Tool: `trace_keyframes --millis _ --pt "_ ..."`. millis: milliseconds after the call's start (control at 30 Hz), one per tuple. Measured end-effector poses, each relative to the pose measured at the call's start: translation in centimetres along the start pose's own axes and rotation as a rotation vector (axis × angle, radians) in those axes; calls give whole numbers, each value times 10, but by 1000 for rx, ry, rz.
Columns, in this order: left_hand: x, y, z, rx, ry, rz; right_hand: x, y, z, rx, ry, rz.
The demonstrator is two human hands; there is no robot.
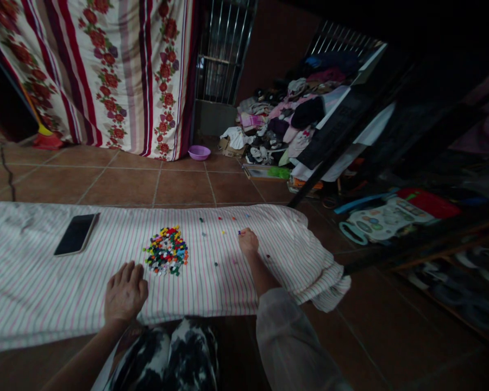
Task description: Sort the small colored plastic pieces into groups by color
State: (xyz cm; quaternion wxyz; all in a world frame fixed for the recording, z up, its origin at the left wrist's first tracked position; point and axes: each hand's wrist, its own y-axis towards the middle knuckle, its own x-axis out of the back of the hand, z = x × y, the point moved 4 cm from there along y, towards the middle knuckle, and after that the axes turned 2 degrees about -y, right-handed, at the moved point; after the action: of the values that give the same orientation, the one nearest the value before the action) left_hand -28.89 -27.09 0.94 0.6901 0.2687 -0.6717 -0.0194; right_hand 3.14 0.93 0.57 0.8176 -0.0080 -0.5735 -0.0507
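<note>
My left hand (125, 290) rests palm down on the striped cloth (69, 296), fingers stretched out and nothing in them. Just beyond it to the right lies a heap of small coloured pieces (167, 251), in red, yellow, green, blue, white and other colours. My right hand (249, 240) is over the cloth's right part, thumb and fingers pinched on a small dark blue piece (240, 233). Around that hand several single pieces lie apart, among them a yellow piece (223, 232), a pink piece (234, 262) and a dark red piece (268, 256).
A phone (76, 234) lies on the cloth at left. Beyond are the tiled floor (130, 184), a purple basin (199, 152), a floral curtain (118, 70) and a clothes pile (285, 119). A dark slanted post (330, 168) and a toy walker (383, 220) stand at right.
</note>
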Motion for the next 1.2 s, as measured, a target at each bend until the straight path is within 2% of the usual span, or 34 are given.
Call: trace_keyframes --millis 400,733,967,1200 --pt "0 1 0 5 -6 20 5 -4 4 0 16 -3" --pt "1 0 1 22 -40 39 7 -27 7 68 2 -47" --pt "0 1 0 27 -67 35 3 -54 41 221 32 -46" --pt "3 0 0 20 -54 25 -15 -97 96 438 105 93"
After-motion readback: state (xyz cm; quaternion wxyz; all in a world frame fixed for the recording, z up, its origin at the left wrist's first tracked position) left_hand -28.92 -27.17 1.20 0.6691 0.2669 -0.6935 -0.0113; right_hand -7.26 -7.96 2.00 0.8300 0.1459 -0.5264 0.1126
